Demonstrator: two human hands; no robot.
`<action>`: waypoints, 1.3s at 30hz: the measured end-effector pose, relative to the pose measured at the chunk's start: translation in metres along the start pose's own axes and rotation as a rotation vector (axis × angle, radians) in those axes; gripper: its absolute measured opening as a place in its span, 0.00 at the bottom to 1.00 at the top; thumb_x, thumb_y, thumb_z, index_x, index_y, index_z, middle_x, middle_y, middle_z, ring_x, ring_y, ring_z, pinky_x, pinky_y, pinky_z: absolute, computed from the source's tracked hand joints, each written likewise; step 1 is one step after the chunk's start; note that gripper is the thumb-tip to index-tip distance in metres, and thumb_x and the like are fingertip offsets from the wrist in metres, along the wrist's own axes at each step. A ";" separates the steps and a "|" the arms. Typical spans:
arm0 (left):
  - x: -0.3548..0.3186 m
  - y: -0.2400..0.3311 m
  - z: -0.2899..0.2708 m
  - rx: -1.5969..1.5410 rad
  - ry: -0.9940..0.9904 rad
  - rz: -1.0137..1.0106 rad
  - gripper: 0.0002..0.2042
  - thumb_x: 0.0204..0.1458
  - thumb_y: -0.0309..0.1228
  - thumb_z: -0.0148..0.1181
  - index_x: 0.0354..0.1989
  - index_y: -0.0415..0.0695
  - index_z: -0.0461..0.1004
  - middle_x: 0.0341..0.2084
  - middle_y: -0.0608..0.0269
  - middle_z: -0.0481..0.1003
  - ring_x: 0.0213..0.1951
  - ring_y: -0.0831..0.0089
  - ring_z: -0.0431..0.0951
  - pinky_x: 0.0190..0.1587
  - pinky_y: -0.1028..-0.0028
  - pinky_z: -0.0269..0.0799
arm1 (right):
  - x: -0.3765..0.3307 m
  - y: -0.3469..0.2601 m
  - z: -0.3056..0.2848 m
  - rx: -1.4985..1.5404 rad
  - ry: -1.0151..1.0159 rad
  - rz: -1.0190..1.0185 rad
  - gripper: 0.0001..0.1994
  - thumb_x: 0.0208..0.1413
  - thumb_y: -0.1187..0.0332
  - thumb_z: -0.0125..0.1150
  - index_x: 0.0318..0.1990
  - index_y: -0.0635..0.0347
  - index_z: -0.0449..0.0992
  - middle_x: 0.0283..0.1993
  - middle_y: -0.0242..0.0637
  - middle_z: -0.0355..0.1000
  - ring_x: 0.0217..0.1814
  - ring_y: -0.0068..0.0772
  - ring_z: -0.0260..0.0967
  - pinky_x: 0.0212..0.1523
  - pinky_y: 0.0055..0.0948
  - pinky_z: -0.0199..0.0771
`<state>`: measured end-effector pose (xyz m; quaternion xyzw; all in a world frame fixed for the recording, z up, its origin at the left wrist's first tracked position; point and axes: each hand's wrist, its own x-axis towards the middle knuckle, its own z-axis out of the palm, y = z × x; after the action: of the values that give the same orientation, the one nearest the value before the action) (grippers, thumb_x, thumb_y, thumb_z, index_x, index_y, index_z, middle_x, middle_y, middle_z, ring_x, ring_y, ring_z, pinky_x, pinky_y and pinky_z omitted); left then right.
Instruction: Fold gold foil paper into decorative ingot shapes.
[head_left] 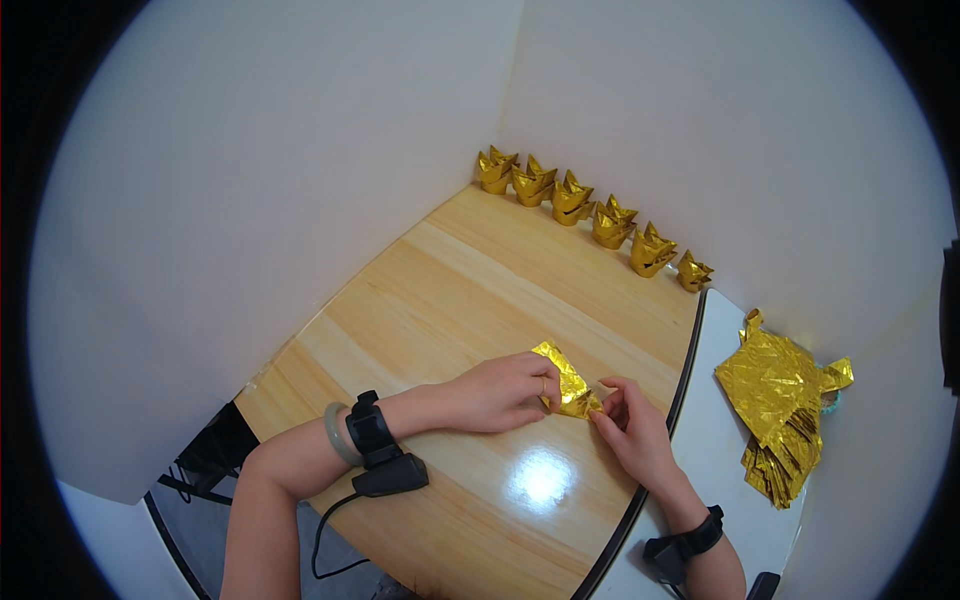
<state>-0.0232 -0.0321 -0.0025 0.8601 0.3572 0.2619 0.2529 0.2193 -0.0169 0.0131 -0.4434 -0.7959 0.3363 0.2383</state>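
Fold in hand: we see both hands pinching one partly folded gold foil paper (566, 382) near the right edge of the wooden table (440, 290), low against the wood.
Left hand: our left hand (500, 392) has thumb and fingers closed on the paper's left side, holding it down.
Right hand: our right hand (632, 425) has its fingertips pinched together on the small right corner of the same paper.
Doing it well: we judge that the left should keep the body flat and steady while the right creases the corner in short, firm presses (foil tears if dragged), edges matched before the crease is set.
Finished pieces: six folded gold ingots (590, 214) stand in a row along the far edge, against the white wall (700, 120), near each other.
Supply: a fanned stack of gold foil sheets (778, 410) lies on the white surface (715, 460) beside the table's right edge.
Containers: we find none in view; nothing is held in a box or tray.
Wrists: black wrist straps (372, 432) on both arms, a pale bangle (336, 434) on the left.
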 end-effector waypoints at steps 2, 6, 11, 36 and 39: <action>-0.001 0.002 -0.002 0.046 -0.015 0.054 0.13 0.48 0.26 0.59 0.44 0.49 0.76 0.42 0.59 0.68 0.48 0.61 0.68 0.50 0.67 0.66 | 0.000 0.000 0.000 -0.018 0.008 0.003 0.16 0.52 0.73 0.61 0.49 0.61 0.68 0.31 0.35 0.68 0.31 0.30 0.69 0.35 0.26 0.72; -0.001 -0.004 0.002 0.102 -0.023 0.115 0.17 0.48 0.26 0.59 0.49 0.51 0.75 0.43 0.58 0.67 0.48 0.60 0.68 0.51 0.67 0.65 | 0.000 0.000 0.001 -0.069 0.028 -0.081 0.15 0.51 0.72 0.61 0.47 0.61 0.69 0.30 0.35 0.68 0.31 0.30 0.69 0.34 0.26 0.71; -0.002 0.006 -0.001 0.525 0.181 0.170 0.12 0.49 0.32 0.59 0.42 0.50 0.79 0.40 0.58 0.69 0.50 0.60 0.66 0.54 0.61 0.60 | -0.004 -0.003 -0.003 -0.138 -0.059 -0.095 0.14 0.52 0.70 0.61 0.46 0.60 0.72 0.31 0.38 0.69 0.30 0.32 0.70 0.34 0.27 0.72; -0.006 -0.010 -0.003 0.364 -0.036 -0.039 0.19 0.53 0.34 0.56 0.56 0.59 0.71 0.55 0.57 0.61 0.61 0.53 0.53 0.62 0.56 0.46 | -0.005 0.004 -0.021 0.098 -0.037 -0.203 0.24 0.44 0.82 0.53 0.53 0.58 0.68 0.56 0.43 0.63 0.55 0.40 0.65 0.52 0.29 0.67; -0.006 -0.015 -0.004 0.310 -0.037 0.013 0.19 0.54 0.34 0.55 0.56 0.60 0.70 0.56 0.57 0.61 0.61 0.52 0.53 0.63 0.55 0.46 | -0.005 0.006 -0.025 0.126 -0.096 -0.300 0.22 0.44 0.84 0.52 0.50 0.58 0.70 0.51 0.42 0.67 0.54 0.38 0.66 0.50 0.26 0.68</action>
<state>-0.0368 -0.0266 -0.0109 0.8960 0.3829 0.1892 0.1219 0.2415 -0.0105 0.0249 -0.2871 -0.8410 0.3668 0.2750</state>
